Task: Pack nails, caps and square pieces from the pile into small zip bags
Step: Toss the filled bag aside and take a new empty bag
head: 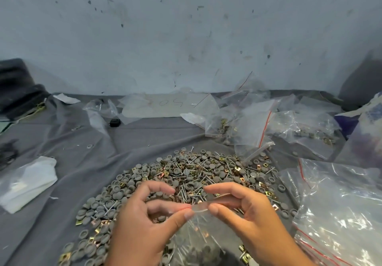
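A: Nearest us: bag (pixel 198 234) hangs between our hands, low centre, over the near edge of the pile (pixel 175 183). Nails and a couple of copper squares show through the film. Caps inside? Can't tell.

B: Grip state?

A: Left hand (pixel 144 220) pinches the mouth strip at the red line, thumb against fingers. Right hand (pixel 244 214) pinches the same strip just beside it, thumb under, fingers over. Both narrow, both on the bag. Looks like we're sealing it, that's our read.

B: Risks?

A: Main one: zip catches only partway and the load drops back into the pile when we let go. A nail lying across the track would cause it. Second: nail points poke the thin film if we squeeze low.

B: Further out?

A: Pile sits on loose grey cloth (pixel 82 141), wrinkled, so anything spilled mixes straight in and we recount. Right side, big plastic sacks (pixel 341 214) touch the pile edge. Far right, filled bags (pixel 248 127) heaped near the wall (pixel 186 38); a tossed bag could slide off that heap.
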{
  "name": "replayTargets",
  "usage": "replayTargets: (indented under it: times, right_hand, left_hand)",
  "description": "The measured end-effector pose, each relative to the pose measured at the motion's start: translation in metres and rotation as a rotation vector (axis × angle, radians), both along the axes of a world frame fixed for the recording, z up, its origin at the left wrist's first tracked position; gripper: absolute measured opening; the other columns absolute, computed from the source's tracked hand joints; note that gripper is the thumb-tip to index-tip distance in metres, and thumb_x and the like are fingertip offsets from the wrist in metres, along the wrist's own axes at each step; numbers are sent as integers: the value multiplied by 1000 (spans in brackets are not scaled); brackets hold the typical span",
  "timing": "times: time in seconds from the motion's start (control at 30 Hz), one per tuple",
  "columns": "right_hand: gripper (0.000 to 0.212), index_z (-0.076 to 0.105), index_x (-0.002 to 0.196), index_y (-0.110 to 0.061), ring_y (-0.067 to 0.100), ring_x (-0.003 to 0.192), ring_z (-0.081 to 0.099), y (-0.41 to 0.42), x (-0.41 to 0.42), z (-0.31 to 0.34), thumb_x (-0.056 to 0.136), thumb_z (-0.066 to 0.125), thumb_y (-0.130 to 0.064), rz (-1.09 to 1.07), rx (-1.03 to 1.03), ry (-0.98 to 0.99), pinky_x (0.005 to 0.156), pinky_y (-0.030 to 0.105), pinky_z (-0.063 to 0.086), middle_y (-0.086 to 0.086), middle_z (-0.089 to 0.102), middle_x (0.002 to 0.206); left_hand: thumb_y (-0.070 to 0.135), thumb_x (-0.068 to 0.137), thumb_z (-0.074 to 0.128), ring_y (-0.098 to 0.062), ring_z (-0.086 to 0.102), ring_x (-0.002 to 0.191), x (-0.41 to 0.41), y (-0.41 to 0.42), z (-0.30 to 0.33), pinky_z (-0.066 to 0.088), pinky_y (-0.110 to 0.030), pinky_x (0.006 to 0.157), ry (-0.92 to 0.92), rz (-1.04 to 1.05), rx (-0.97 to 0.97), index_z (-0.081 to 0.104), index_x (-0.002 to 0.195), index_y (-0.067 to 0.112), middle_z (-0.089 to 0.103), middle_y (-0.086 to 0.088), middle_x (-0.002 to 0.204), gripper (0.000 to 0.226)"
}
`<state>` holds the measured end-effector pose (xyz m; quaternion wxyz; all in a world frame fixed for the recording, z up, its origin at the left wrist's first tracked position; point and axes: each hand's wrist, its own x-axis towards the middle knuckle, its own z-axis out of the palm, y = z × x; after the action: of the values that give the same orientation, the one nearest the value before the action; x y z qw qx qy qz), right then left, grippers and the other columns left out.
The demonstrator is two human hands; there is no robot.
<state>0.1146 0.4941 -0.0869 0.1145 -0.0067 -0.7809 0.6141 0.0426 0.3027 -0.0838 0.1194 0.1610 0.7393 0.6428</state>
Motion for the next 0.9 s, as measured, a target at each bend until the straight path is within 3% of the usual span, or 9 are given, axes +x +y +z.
replayTargets:
  times: [0.1, 0.23, 0.33, 0.4, 0.6, 0.7, 0.77, 0.87, 0.9]
  right_hand:
    - [38, 69, 111, -47, 4, 91, 74, -4, 1, 1, 76, 82, -41, -7, 132, 58, 84, 15, 54, -15, 78, 91]
    - [27, 73, 105, -39, 3, 83, 73, -5, 2, 3, 79, 80, -39, -31, 241, 134, 78, 12, 53, -18, 77, 85]
    - [26, 71, 106, -38, 3, 86, 71, 1, -1, 3, 84, 78, -27, -76, 302, 126, 75, 11, 52, -18, 75, 89]
    - [27, 72, 107, -36, 4, 92, 70, 8, -9, 6, 88, 75, -18, -128, 309, 129, 78, 15, 53, -18, 74, 95]
    - [21, 64, 114, -31, -2, 96, 65, 45, -90, 49, 97, 66, -21, -332, 260, 173, 82, 16, 54, -16, 69, 103]
    - [13, 62, 110, -25, 12, 101, 67, 86, -121, 71, 98, 65, -22, -603, 97, 130, 89, 32, 56, -7, 69, 109]
    - [14, 60, 111, -22, 21, 104, 68, 113, -116, 75, 97, 64, -20, -697, 98, 43, 95, 43, 54, 0, 70, 112]
    - [17, 63, 112, -22, 20, 108, 66, 138, -64, 67, 96, 67, -25, -634, 400, -188, 97, 41, 52, -1, 69, 112]
    - [22, 65, 115, -22, 19, 110, 64, 143, -37, 58, 95, 69, -30, -585, 551, -297, 98, 38, 50, -1, 69, 116]
  left_hand:
    - [38, 49, 88, -15, 75, 73, 2, -2, -1, 54, -31, 68, 15, -34, -50, 65, 90, 28, 77, -1, 74, 48]
    - [37, 57, 84, -6, 74, 74, 2, 0, -1, 54, -28, 75, 2, -59, -41, 69, 91, 46, 78, 4, 81, 38]
    - [46, 67, 72, 1, 69, 67, 0, 1, 2, 55, -26, 75, -29, -90, -15, 64, 111, 43, 78, 9, 93, 45]
    - [49, 67, 67, -2, 73, 88, -3, 0, 1, 52, -33, 88, -19, 10, 27, 58, 120, 33, 77, 13, 100, 57]
    - [55, 73, 55, 5, 69, 95, -7, -3, 5, 48, -41, 100, 18, 141, -2, 54, 121, 31, 75, 21, 102, 53]
    - [55, 78, 51, 9, 66, 96, -5, -2, 4, 48, -38, 97, 54, 150, -63, 52, 121, 36, 73, 26, 103, 47]
    - [58, 79, 47, 11, 65, 95, -5, -2, 3, 51, -34, 91, 88, 159, -101, 50, 120, 41, 71, 30, 104, 44]
    - [65, 78, 41, 0, 66, 74, -5, -2, -2, 53, -18, 57, 167, 179, -164, 50, 119, 45, 67, 37, 105, 47]
    - [67, 80, 39, 0, 65, 72, -4, -2, -4, 52, -18, 53, 227, 184, -213, 50, 121, 45, 65, 39, 108, 48]
